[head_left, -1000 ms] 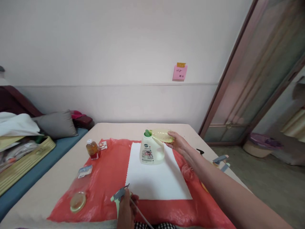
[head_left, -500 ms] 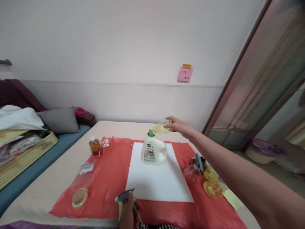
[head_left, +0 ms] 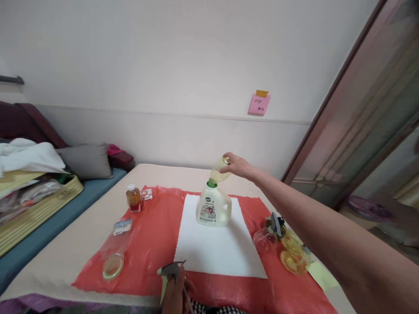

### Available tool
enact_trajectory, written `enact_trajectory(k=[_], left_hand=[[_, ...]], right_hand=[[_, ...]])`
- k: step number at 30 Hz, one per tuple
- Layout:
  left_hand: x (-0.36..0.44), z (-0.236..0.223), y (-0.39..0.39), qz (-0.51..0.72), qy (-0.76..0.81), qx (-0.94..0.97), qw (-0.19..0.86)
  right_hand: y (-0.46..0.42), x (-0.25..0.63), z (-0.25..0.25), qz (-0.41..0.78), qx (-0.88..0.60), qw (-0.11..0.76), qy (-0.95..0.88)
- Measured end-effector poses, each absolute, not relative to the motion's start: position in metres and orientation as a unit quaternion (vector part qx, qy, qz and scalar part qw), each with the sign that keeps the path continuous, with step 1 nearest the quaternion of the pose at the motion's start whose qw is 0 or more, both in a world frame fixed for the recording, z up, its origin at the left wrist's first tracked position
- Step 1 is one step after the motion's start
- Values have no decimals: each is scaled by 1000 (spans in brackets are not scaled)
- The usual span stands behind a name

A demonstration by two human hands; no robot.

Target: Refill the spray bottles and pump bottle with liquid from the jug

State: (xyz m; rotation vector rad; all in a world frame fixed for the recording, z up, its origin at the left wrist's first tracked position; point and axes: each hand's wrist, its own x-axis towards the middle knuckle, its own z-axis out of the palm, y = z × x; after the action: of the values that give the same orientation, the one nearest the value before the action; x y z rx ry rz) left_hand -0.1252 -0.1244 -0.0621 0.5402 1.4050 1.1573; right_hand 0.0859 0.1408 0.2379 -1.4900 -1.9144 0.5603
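Observation:
My right hand (head_left: 236, 165) grips the base end of a clear, yellowish spray bottle (head_left: 219, 169), tipped steeply mouth-down. Its neck meets the green spout (head_left: 212, 182) of a pale detergent jug (head_left: 214, 208), which stands upright with its handle to the right. Whether the neck sits inside the spout, I cannot tell. At the front edge, my left hand (head_left: 175, 293) is closed around a grey and light-green trigger spray head (head_left: 170, 274), its thin tube hanging down. The jug rests on a white sheet (head_left: 222, 257).
Red plastic sheeting (head_left: 147, 253) lies under the white sheet. On its left are an amber bottle (head_left: 134, 199), a small packet (head_left: 122, 227) and a round lid (head_left: 113, 266). To the right stand another spray bottle (head_left: 266, 237) and yellow clear containers (head_left: 293, 257). A wall rises behind.
My right hand has tilted the bottle more steeply and moved it slightly left, bringing its neck down onto the jug's green spout. My left hand still holds the spray head.

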Motion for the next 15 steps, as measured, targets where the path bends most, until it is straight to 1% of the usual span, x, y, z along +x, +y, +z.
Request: enact_trajectory(k=[8, 15], left_hand=[[-128, -60, -126, 500, 596, 223, 587], [-124, -47, -130, 518, 595, 213, 577]], right_hand=[[132, 72, 239, 222, -514, 336, -757], [122, 84, 222, 272, -509, 405, -709]])
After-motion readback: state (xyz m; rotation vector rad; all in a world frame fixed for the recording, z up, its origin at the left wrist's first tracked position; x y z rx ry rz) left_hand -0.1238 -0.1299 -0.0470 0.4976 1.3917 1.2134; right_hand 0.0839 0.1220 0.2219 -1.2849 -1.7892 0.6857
